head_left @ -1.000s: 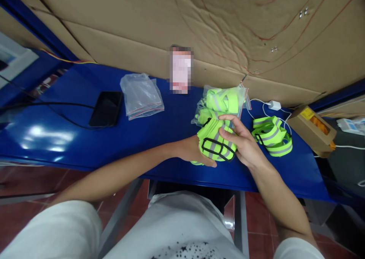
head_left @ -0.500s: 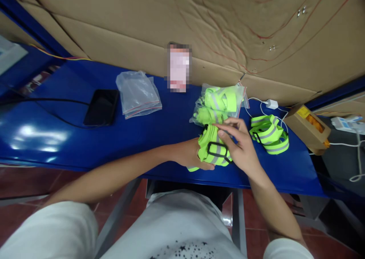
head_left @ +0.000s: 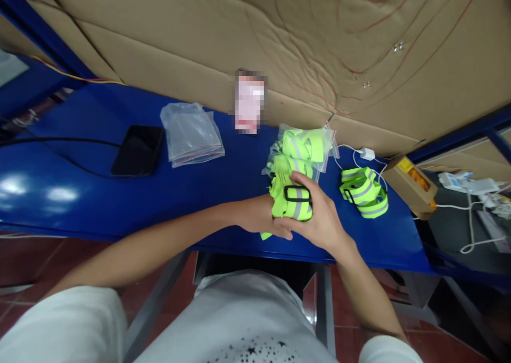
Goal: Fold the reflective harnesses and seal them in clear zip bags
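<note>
Near the front edge of the blue bench (head_left: 235, 179), right of its middle, a folded neon-yellow strap bundle (head_left: 290, 208) with grey stripes is grasped between both hands. The left hand (head_left: 259, 215) clasps it from the left, its fingers partly hidden; the right hand (head_left: 321, 216) wraps its right side, digits spread around a black buckle (head_left: 297, 194) on top. Just behind, toward the bench's back edge, lie clear bags of yellow straps (head_left: 301, 149). A second strap coil (head_left: 365, 192) rests toward the bench's right end, beside a cardboard box (head_left: 411, 187) with a window. Left of the hands, a stack of clear zip bags (head_left: 192, 137) lies near the back edge, just beside a black phone-like device (head_left: 138, 150).
</note>
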Demonstrator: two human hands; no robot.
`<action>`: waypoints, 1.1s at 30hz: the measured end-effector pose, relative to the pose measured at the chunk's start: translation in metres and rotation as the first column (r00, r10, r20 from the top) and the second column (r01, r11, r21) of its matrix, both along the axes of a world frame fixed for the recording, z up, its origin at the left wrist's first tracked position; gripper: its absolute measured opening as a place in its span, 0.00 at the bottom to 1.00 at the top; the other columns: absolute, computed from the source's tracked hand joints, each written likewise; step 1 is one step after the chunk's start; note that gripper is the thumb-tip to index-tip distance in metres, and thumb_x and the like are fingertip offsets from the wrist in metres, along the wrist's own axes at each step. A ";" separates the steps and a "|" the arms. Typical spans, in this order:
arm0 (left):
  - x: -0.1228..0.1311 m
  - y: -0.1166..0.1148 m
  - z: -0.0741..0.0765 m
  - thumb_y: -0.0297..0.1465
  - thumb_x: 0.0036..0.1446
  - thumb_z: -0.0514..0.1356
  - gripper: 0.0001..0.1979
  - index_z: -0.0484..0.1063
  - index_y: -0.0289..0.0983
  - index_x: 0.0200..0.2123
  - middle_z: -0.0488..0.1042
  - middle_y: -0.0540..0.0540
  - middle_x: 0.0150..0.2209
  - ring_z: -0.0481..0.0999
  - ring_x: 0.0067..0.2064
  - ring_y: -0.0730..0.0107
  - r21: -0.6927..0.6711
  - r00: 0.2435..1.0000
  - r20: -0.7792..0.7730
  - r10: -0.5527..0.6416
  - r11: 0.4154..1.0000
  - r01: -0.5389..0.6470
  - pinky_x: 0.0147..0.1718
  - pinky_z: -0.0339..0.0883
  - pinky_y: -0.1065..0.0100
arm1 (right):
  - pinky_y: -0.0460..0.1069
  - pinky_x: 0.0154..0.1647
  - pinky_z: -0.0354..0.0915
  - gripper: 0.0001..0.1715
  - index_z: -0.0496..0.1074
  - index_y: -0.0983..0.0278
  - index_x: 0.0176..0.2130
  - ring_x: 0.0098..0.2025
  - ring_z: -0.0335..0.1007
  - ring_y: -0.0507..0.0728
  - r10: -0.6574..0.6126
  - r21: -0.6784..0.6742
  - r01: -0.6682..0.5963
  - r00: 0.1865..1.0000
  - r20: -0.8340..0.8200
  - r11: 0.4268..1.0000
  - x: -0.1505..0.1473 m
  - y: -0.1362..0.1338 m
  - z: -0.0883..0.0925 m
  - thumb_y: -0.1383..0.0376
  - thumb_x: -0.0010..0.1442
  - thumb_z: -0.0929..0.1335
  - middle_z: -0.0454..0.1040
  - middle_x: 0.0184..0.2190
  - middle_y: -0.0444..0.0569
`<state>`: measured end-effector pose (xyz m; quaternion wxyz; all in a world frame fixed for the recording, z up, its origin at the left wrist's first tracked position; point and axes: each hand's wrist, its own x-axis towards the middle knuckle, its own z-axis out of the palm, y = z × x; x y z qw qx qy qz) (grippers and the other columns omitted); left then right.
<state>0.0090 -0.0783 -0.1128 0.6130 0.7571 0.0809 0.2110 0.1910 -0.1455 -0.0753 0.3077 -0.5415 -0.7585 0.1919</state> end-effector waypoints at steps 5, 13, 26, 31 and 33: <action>0.007 0.002 -0.015 0.32 0.49 0.74 0.14 0.78 0.35 0.37 0.81 0.45 0.37 0.81 0.39 0.64 -0.325 0.997 -0.067 -0.043 0.945 0.019 0.43 0.76 0.64 | 0.54 0.46 0.77 0.32 0.72 0.59 0.55 0.42 0.81 0.60 -0.142 0.085 0.149 0.986 -0.088 0.985 0.001 0.002 -0.029 0.53 0.54 0.78 0.82 0.45 0.49; -0.012 0.011 0.015 0.50 0.62 0.63 0.22 0.79 0.36 0.44 0.83 0.44 0.37 0.83 0.40 0.61 0.038 0.933 -0.259 0.248 0.968 -0.247 0.44 0.77 0.63 | 0.51 0.44 0.75 0.31 0.75 0.62 0.51 0.43 0.79 0.58 -0.424 0.172 0.518 0.816 -0.392 0.838 0.002 -0.010 -0.027 0.52 0.53 0.78 0.81 0.45 0.50; 0.044 -0.095 -0.001 0.52 0.73 0.45 0.31 0.59 0.43 0.70 0.60 0.40 0.71 0.59 0.72 0.56 -0.420 0.595 0.102 0.797 0.577 -0.700 0.69 0.59 0.55 | 0.52 0.42 0.76 0.28 0.71 0.65 0.52 0.43 0.79 0.59 -0.488 0.101 0.708 0.575 -0.656 0.699 -0.062 -0.042 -0.031 0.53 0.58 0.75 0.79 0.44 0.55; 0.035 -0.087 -0.007 0.51 0.68 0.57 0.28 0.69 0.39 0.62 0.72 0.37 0.63 0.72 0.64 0.52 -0.529 0.459 0.105 0.882 0.440 -0.726 0.62 0.69 0.56 | 0.53 0.45 0.77 0.28 0.68 0.62 0.52 0.44 0.80 0.60 -0.308 0.011 0.459 0.614 -0.727 0.889 -0.070 -0.047 -0.031 0.53 0.57 0.75 0.79 0.45 0.55; 0.031 -0.087 -0.006 0.51 0.68 0.57 0.28 0.69 0.39 0.61 0.74 0.36 0.61 0.74 0.63 0.52 -0.568 0.416 0.143 0.898 0.419 -0.709 0.61 0.69 0.54 | 0.55 0.51 0.76 0.30 0.67 0.61 0.52 0.51 0.79 0.62 -0.187 0.037 0.320 0.641 -0.745 0.947 -0.070 -0.047 -0.030 0.53 0.57 0.76 0.78 0.51 0.57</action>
